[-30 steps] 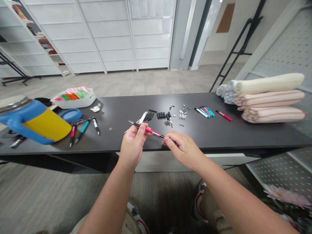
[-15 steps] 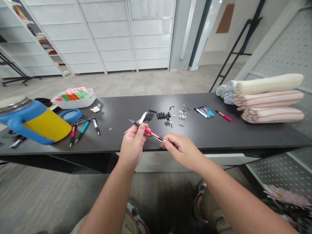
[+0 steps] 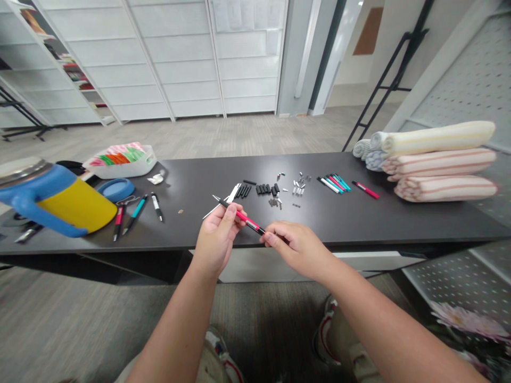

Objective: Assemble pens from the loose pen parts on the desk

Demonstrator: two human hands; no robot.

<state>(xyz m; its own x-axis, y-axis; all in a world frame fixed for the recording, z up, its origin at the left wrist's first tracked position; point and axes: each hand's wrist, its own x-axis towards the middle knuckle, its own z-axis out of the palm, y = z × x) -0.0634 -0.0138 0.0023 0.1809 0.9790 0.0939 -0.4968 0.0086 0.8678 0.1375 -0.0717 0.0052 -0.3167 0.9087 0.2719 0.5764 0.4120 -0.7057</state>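
Observation:
A red pen (image 3: 250,221) with a black grip and a pointed tip slants across the front of the table. My left hand (image 3: 219,233) is closed around its grip end, tip toward the upper left. The fingers of my right hand (image 3: 293,242) pinch the black rear end of the same pen. Just beyond lie white refill tubes (image 3: 232,193), black sleeves (image 3: 243,190), short black grips (image 3: 268,189), small springs (image 3: 275,202) and silver tips (image 3: 298,189). Coloured pen barrels (image 3: 334,183) sit farther right, with a single red barrel (image 3: 365,190) beside them.
At left stand a blue-and-yellow jug (image 3: 67,199), a blue lid (image 3: 115,190) and a white basket (image 3: 120,168) of colourful packets. Near them lie a red pen (image 3: 118,221), a teal pen (image 3: 134,215) and a white pen (image 3: 157,206). Rolled towels (image 3: 443,159) are stacked at right.
The pen has turned slightly in my hands, and its silver clip no longer shows along the lower side. My right hand has shifted a little to the left.

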